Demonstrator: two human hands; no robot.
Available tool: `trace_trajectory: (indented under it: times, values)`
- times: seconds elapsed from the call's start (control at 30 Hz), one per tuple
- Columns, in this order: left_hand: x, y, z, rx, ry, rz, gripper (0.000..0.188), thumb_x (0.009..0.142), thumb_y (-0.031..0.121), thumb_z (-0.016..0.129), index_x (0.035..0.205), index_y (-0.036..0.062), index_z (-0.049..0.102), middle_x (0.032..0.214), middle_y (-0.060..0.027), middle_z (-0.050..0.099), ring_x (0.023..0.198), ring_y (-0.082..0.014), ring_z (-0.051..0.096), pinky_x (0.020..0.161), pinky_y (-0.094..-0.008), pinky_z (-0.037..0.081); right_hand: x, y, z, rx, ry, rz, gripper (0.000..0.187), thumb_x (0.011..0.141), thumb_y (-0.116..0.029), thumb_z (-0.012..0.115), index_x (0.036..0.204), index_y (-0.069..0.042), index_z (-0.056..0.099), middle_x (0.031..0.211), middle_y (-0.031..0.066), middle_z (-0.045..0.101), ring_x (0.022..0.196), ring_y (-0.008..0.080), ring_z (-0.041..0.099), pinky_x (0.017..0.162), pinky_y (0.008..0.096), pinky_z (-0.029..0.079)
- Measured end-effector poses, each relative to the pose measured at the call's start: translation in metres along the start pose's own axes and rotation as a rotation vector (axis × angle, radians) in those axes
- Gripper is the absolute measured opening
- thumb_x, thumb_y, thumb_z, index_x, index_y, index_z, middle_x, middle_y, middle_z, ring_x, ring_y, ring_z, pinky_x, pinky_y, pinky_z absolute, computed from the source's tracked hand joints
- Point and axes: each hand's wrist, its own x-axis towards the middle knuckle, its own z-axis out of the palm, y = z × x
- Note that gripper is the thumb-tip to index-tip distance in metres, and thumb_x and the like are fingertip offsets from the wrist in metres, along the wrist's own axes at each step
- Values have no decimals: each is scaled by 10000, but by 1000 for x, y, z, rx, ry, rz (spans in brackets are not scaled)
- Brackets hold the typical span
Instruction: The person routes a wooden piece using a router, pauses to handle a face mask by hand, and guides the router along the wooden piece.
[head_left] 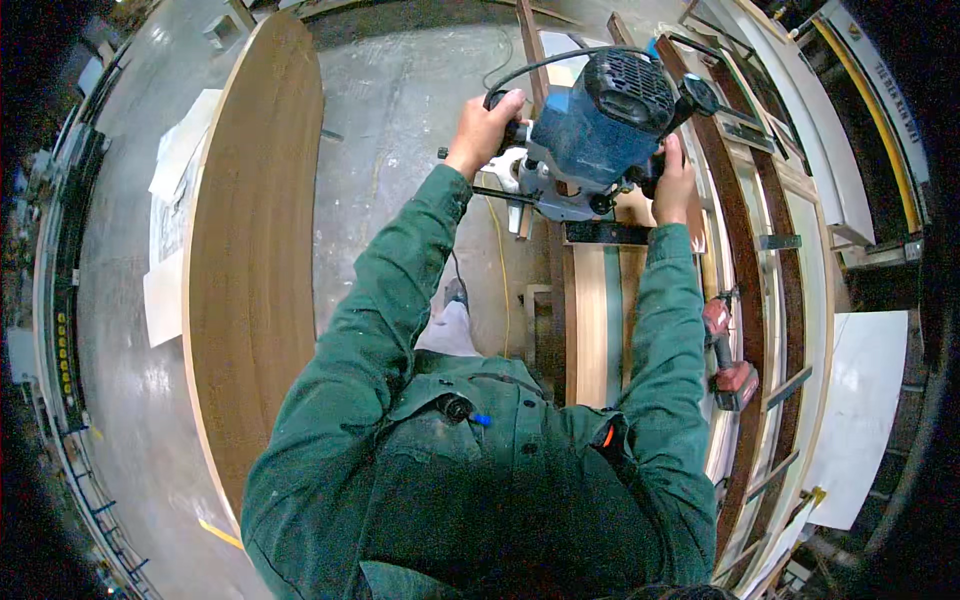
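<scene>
A blue and black plunge router point(592, 125) stands over the dark-edged wooden frame pieces at the upper centre. My left hand point(484, 132) is closed round its left handle, the thumb on top. On the opposite side, my right hand point(674, 185) grips the other handle, which is partly hidden by the motor body. A metal base with a black guide rod point(505, 196) sticks out to the left below the motor. From the motor top a black cord loops to the left. The bit and its contact with the wood are hidden.
At left lies a long brown wooden panel point(255, 200) with a curved end, papers point(170, 290) beside it. A red and black cordless drill point(730, 365) rests on the frame at right. A yellow cord point(502, 270) trails over the concrete floor point(370, 90) near my foot.
</scene>
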Motion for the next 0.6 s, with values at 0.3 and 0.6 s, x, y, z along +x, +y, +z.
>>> trace_trajectory:
  times: [0.3,0.6]
  values:
    - [1,0,3,43,-2,15,381,848,365,619,682,28,554,649,-32,562,619,-129,608,574,-280,481,10,23,-4,-55,67,-217,510,903,-449,489,702,4,608,615,65,568,522,144,514,504,304,404]
    - [4,4,1,91,-5,47,373,852,360,606,698,23,562,648,-28,560,600,-127,592,578,-281,485,3,5,3,25,35,-63,491,890,-462,509,727,-9,607,623,66,575,500,145,528,454,285,417]
